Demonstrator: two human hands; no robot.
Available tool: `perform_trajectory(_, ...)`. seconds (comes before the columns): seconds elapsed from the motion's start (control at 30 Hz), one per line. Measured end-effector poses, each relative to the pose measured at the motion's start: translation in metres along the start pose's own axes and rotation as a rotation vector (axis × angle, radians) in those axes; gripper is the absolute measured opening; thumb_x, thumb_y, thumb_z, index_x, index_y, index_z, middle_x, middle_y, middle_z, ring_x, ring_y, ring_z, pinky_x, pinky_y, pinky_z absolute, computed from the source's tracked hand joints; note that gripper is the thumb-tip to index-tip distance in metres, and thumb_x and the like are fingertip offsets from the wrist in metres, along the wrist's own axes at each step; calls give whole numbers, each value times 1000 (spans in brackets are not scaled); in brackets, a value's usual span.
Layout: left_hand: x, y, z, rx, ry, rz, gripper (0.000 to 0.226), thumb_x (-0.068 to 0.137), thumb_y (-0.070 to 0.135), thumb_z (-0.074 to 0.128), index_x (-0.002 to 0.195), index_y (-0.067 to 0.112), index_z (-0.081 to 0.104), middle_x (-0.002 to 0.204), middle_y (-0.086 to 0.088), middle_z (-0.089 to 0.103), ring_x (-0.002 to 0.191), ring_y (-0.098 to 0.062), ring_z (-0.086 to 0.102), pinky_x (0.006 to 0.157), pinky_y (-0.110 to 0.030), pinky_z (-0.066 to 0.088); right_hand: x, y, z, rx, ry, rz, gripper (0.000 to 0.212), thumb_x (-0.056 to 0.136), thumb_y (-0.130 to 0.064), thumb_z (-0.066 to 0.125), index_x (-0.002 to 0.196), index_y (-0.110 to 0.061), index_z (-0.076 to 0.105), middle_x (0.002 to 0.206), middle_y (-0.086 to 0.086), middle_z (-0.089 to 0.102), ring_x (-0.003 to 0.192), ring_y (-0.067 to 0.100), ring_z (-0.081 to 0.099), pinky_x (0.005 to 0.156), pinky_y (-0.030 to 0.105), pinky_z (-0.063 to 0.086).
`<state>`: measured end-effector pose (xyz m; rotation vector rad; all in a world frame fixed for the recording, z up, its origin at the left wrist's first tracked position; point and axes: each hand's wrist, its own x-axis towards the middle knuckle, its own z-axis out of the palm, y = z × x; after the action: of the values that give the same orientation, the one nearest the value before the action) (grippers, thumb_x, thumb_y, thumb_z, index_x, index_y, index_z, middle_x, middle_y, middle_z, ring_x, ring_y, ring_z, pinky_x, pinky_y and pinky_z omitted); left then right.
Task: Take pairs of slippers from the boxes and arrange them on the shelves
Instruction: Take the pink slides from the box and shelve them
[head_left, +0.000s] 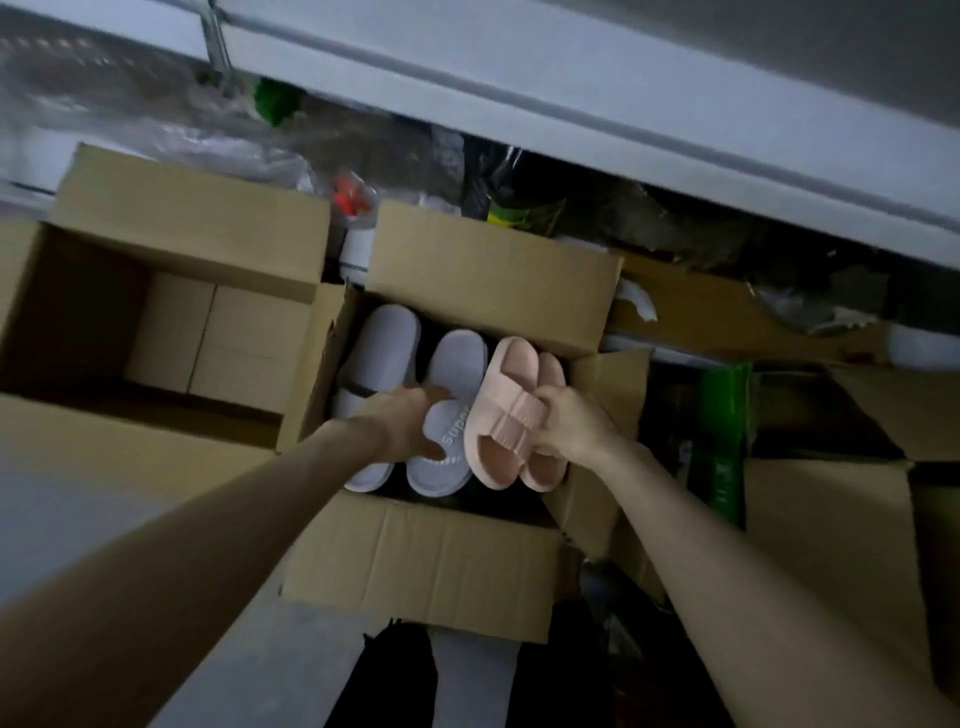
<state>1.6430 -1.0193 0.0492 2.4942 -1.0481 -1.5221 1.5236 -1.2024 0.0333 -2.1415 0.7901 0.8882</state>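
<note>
Pink slippers sat at the right edge of the open cardboard box, right grip curled round their strap; left grip clasped a grey slipper (lettered strap) beside them, mid-box.

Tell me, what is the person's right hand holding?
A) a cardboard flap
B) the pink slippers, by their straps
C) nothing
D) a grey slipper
B: the right hand curls round the ribbed straps of the pink slippers in the box, while the left hand grips a grey slipper.
</note>
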Motion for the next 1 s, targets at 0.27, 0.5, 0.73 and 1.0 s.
perform_trajectory(0.27,83,17,44,12,31,120,87,79,37,69,148,26,16,154,-1,19,141,-23,22,112,-40,28,49,63,28,-17,-15,68,61,77,-38,74,131,-22,50,126,6,59,113,28,56,94,41,48)
perform_trajectory(0.5,131,32,60,140,57,216,90,80,43,66,149,26,10,157,5,10,145,-15,7,114,-42,23,79,95,44,-15,-39,-63,59,77,-37,74,126,-13,50,120,9,60,113,27,55,93,39,45)
perform_trajectory(0.73,137,37,67,198,119,264,61,81,50,61,134,28,41,139,-3,28,122,-22,31,102,-38,35,97,109,51,-212,-94,36,76,76,-33,70,142,-23,35,133,12,35,126,36,30,104,37,31)
perform_trajectory(1.0,118,31,62,130,70,181,52,83,41,64,129,22,48,135,-2,40,128,-21,34,100,-35,34,80,101,60,-46,-81,45,32,82,-9,64,62,-25,43,88,7,56,100,31,59,81,35,38)
